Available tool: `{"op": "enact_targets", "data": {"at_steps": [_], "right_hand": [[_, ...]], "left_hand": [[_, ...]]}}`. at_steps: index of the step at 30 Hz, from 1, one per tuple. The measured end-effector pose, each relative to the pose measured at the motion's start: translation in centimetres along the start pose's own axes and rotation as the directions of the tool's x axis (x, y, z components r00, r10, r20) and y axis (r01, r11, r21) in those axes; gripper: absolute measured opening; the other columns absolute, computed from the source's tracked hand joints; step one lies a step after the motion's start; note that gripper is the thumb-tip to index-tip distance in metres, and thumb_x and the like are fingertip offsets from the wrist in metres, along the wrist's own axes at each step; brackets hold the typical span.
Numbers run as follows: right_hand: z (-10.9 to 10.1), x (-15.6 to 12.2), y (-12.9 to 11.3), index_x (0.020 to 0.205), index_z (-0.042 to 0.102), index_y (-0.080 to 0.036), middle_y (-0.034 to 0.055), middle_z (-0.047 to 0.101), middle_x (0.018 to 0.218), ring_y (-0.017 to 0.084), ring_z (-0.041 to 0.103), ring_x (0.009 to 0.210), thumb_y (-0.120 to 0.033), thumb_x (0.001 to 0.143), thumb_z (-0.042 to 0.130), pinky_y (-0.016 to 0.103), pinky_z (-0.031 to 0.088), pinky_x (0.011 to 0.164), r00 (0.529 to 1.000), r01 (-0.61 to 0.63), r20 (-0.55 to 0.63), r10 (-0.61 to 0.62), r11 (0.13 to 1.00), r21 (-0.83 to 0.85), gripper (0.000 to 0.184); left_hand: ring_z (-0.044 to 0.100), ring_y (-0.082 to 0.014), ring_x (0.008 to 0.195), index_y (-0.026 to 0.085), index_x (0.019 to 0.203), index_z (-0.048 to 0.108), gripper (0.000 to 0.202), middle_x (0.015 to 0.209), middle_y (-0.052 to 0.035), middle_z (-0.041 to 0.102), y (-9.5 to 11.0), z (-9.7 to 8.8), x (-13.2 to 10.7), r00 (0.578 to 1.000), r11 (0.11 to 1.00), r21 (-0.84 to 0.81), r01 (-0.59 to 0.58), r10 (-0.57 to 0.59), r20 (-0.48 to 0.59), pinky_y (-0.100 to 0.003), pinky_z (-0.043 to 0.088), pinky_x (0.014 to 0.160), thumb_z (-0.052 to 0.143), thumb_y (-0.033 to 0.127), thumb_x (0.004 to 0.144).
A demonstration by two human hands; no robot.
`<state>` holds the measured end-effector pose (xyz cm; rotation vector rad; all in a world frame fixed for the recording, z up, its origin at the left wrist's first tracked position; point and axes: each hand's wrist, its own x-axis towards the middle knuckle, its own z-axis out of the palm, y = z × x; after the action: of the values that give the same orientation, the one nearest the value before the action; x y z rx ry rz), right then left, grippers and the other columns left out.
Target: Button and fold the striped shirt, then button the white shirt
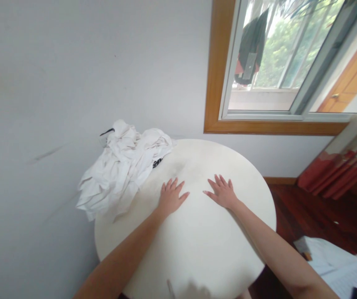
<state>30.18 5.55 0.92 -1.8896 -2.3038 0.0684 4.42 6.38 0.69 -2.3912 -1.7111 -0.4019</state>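
Observation:
My left hand (171,196) lies palm down on the round white table (203,241), its fingers spread. To the right, apart from it, my right hand (222,192) rests flat on the same tabletop with fingers spread too. Neither hand holds anything. Nearest to my left hand is a crumpled heap of white cloth (128,162) on the table's left part, partly hanging over the edge. A small black patterned piece (157,162) shows at the heap's right side, and a thin dark strip sticks out at its upper left.
A pale wall (103,74) stands behind and left of the table. A wood-framed window (212,83) is at the upper right, beside a red and cream curtain (337,162). White papers or cloth (334,257) lie low at the right, above the dark red floor (303,211).

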Motion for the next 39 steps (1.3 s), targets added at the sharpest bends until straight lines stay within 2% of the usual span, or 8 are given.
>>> {"op": "enact_targets", "data": {"at_steps": [14, 32, 39], "right_hand": [[0.16, -0.10, 0.11, 0.140, 0.034, -0.031, 0.0076, 0.020, 0.151, 0.030, 0.013, 0.139, -0.075, 0.081, 0.021, 0.057, 0.010, 0.107, 0.999, 0.004, -0.046, -0.004, 1.000, -0.001, 0.074], [-0.17, -0.23, -0.05, 0.141, 0.032, -0.031, 0.0071, 0.019, 0.151, 0.029, 0.012, 0.139, -0.071, 0.083, 0.025, 0.056, 0.010, 0.107, 1.000, -0.002, -0.020, 0.002, 1.000, -0.016, 0.070], [0.12, -0.14, 0.03, 0.140, 0.033, -0.032, 0.0075, 0.021, 0.151, 0.030, 0.014, 0.139, -0.072, 0.083, 0.026, 0.056, 0.011, 0.106, 0.999, 0.000, -0.043, 0.000, 1.000, -0.013, 0.070]], "left_hand": [[0.031, -0.0292, 0.132, 0.031, 0.132, 0.046, 0.055, 0.142, -0.0066, 0.040, -0.18, 0.06, -0.04, 1.000, 1.000, -0.004, -0.003, 0.003, -0.003, -0.051, 0.024, 0.107, 0.032, 0.059, 0.087], [0.031, -0.0294, 0.132, 0.031, 0.132, 0.046, 0.054, 0.142, -0.0068, 0.040, -0.09, -0.25, -0.02, 1.000, 1.000, -0.014, 0.003, -0.003, 0.013, -0.051, 0.023, 0.107, 0.033, 0.058, 0.087], [0.032, -0.0288, 0.132, 0.031, 0.132, 0.046, 0.053, 0.142, -0.0069, 0.041, 0.18, -0.16, -0.26, 1.000, 1.000, -0.009, 0.008, -0.008, 0.008, -0.051, 0.023, 0.107, 0.034, 0.057, 0.087]]}}
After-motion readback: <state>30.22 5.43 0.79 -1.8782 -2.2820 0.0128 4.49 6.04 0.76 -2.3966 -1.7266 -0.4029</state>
